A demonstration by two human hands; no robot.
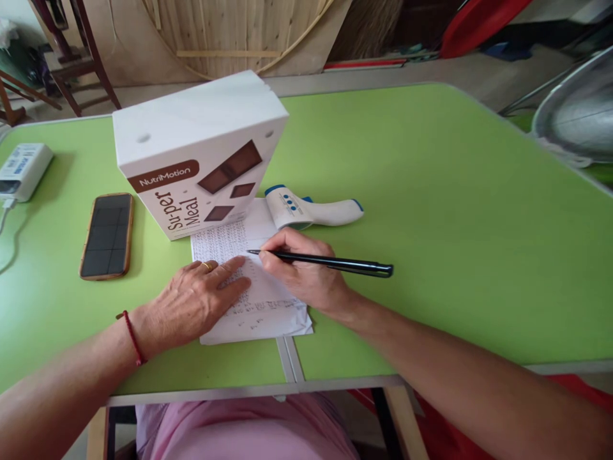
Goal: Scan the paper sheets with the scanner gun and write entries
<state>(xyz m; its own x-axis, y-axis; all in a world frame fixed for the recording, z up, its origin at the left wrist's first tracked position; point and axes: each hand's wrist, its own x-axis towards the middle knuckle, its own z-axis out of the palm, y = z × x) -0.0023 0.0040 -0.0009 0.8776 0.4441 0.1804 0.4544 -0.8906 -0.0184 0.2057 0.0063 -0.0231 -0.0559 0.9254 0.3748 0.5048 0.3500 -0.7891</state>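
A sheet of paper point(272, 281) covered partly in small handwriting lies on the green table in front of me. My left hand point(194, 297) rests flat on its left side, fingers apart, with a ring and a red bracelet. My right hand point(311, 268) pinches a black pen point(345, 262), its tip at the writing close to my left fingertips. Behind the paper stands a white NutriMotion box point(201, 147), which covers part of the sheet's top. A white and blue infrared thermometer point(311, 209) lies at the paper's upper right, just beyond my right hand.
On the left lies a smartphone point(107, 236) in a brown case. A white power bank point(25, 169) with a cable sits at the table's point(454, 223) far left. Beyond stand a wooden chair point(79, 64) and a round wooden panel point(230, 32). A metal pan-like object point(577, 112) is at right.
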